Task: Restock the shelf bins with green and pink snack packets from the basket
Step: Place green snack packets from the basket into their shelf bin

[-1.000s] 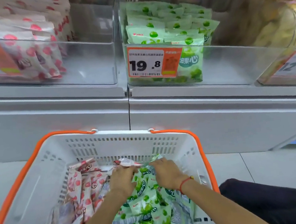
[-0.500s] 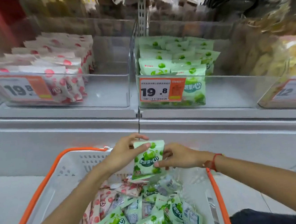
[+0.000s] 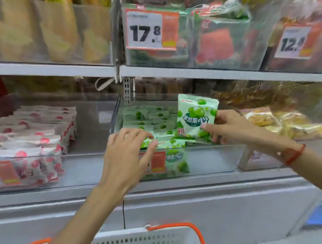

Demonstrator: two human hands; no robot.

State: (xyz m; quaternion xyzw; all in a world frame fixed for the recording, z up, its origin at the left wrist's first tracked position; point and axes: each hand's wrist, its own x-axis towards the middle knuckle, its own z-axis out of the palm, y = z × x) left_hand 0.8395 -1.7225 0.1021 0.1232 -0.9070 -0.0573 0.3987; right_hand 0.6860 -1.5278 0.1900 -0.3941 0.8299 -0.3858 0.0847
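A green packet (image 3: 196, 118) stands nearly upright at centre right of the frame, over the right part of the clear bin (image 3: 208, 156) that holds the other green packets (image 3: 152, 120). The right hand (image 3: 229, 126) pinches it by its lower right edge, thumb on the printed front and fingers curled behind. Its bottom edge sits down among the stacked packets, though blur makes it hard to say whether it touches them.

The left hand (image 3: 128, 154) is at centre frame with fingers spread and straight, holding nothing; its fingertips (image 3: 149, 135) lie over the front rows of green packets at the bin's front wall. An orange price tag (image 3: 158, 162) on that wall is partly covered by this hand.

At left of the frame, a neighbouring clear bin (image 3: 86, 168) holds pink packets (image 3: 30, 138) stacked in its left half. A red cord (image 3: 295, 154) circles the right wrist.

At the bottom edge, the white basket (image 3: 140, 243) with orange handles shows only its far rim. On the shelf above, upper centre, a tag reading 17.8 (image 3: 145, 31) hangs on a bin of blurred packs.
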